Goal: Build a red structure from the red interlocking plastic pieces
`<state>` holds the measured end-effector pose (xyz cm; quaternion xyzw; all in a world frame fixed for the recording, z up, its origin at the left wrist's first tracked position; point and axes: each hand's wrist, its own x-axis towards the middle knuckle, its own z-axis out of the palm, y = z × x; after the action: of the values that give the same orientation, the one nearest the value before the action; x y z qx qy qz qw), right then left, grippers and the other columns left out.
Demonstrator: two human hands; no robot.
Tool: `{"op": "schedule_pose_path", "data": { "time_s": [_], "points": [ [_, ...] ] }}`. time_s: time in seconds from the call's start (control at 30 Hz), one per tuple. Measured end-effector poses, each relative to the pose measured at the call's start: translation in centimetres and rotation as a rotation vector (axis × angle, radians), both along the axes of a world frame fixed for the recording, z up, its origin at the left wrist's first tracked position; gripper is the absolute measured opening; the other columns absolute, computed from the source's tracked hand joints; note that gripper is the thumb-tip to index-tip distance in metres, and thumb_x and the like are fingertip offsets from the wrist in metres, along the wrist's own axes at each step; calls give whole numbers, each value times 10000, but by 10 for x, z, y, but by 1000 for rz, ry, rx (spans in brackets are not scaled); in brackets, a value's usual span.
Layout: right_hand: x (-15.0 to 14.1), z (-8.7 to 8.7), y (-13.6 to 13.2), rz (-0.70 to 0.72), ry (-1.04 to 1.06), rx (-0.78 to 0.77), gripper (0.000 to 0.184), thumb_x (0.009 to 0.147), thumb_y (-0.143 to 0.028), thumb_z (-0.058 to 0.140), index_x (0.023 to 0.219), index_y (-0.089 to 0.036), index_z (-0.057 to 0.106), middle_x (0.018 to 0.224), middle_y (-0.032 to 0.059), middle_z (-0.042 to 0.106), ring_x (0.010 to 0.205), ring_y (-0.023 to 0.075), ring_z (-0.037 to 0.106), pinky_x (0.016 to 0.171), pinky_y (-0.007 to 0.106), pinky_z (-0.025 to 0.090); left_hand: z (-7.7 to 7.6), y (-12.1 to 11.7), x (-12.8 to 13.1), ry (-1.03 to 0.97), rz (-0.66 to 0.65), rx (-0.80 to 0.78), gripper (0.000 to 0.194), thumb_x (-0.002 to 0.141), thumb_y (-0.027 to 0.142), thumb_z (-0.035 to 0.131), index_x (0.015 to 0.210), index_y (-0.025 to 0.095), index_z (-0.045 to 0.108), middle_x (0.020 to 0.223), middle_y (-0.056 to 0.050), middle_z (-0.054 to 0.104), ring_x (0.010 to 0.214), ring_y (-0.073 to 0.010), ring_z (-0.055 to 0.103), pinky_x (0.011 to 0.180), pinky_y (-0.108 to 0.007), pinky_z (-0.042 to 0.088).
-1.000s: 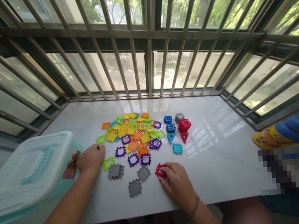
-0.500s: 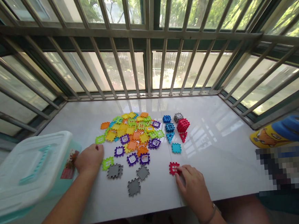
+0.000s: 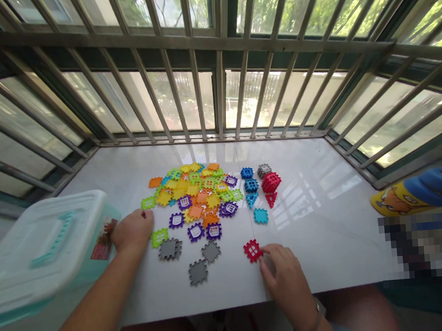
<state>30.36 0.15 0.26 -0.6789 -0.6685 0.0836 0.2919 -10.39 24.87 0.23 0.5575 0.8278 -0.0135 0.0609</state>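
My right hand (image 3: 285,275) lies at the front of the white marble top (image 3: 315,250), its fingertips touching the right corner of a flat red square interlocking plastic piece (image 3: 252,250). My left hand (image 3: 133,231) rests in a loose curl, its fingers hidden, next to a green piece (image 3: 160,237). Several grey pieces (image 3: 169,249) lie just right of it. A heap of yellow, orange, green and purple pieces (image 3: 192,193) spreads beyond both hands. Small blue cubes (image 3: 250,185) and a red cube (image 3: 271,182), built from such pieces, stand further right.
A pale turquoise plastic storage box with a white lid (image 3: 47,245) stands at the left end of the marble top. Metal window bars (image 3: 216,99) run along the far edge. A yellow and blue object (image 3: 410,196) and a pixelated patch (image 3: 411,245) lie at the right.
The red piece has slid right and turned to a diamond position, and my right hand has shifted right with it. My left hand stays in place.
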Motion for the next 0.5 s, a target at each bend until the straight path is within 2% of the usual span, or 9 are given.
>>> {"op": "schedule_pose_path", "data": {
  "time_s": [0.07,0.2,0.37,0.5],
  "points": [
    [1,-2,2,-3,-36,13,183,1040,-262,648,1220,-274,676,1188,107,760,1082,340,712,937,506,570,0,0,-1,2,0,2,665,1077,460,256,1219,161,832,1237,-276,800,1123,-436,757,840,-476,555],
    [-3,-6,0,26,-57,-26,95,1018,-218,652,1093,-273,666,1039,80,750,976,321,704,865,473,551,-1,0,-1,3,-4,4,664,1075,462,258,1211,159,833,1225,-270,804,1113,-440,758,828,-474,551],
    [-9,-7,-1,42,-44,-48,80,1030,-211,634,1079,-268,663,984,63,740,913,291,705,843,443,546,-5,1,-2,9,2,18,663,1071,472,267,1209,168,839,1211,-263,810,1095,-428,762,834,-469,551],
    [-10,-7,3,37,-40,-31,44,1031,-264,678,1047,-275,639,1063,87,749,991,314,711,876,461,568,-5,0,-3,10,-2,23,669,1066,483,273,1213,161,841,1198,-265,812,1090,-430,762,836,-470,552]
  ]
}}
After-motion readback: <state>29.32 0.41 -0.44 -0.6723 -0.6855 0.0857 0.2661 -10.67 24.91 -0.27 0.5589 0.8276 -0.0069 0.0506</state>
